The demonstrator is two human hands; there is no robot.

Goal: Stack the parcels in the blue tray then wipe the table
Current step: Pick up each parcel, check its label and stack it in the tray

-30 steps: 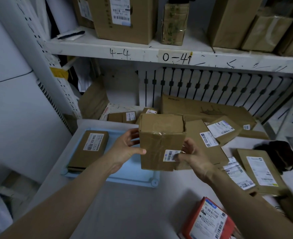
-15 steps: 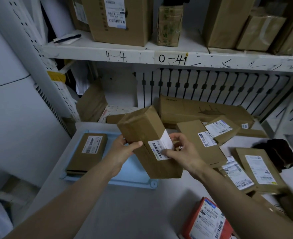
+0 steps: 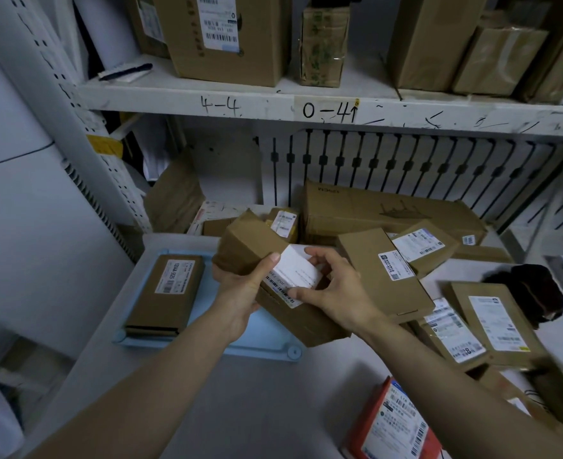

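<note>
I hold a brown cardboard parcel tilted over the right part of the blue tray. My left hand grips its left side with the thumb on the white label. My right hand grips its right side, fingers on the label's edge, which is lifted from the box. One flat brown parcel lies in the tray's left part. Several more labelled parcels are strewn over the white table to the right.
A red parcel lies at the near right edge. A dark cloth sits among the parcels on the right. A long carton lies at the back under a shelf loaded with boxes. A white wall stands to the left.
The parcel has been turned from upright to tilted and lowered toward the tray. Both hands have shifted onto its label, which now faces up with one edge lifted.
</note>
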